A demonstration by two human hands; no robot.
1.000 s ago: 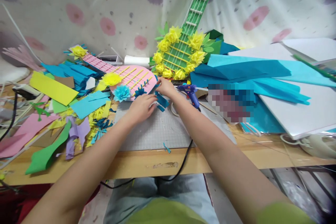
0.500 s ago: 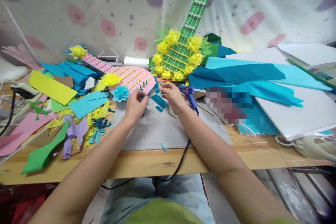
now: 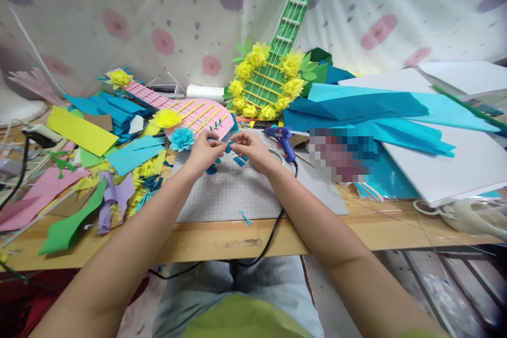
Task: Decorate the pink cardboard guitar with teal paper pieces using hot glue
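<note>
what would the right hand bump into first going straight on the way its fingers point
Past the small blue piece at its fingertips, the right hand would likely meet the left hand first; exact depth is hard to judge.

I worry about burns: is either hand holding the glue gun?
No, the glue gun lies to the right of the right hand, which, with the left hand, holds a small blue paper piece.
</note>
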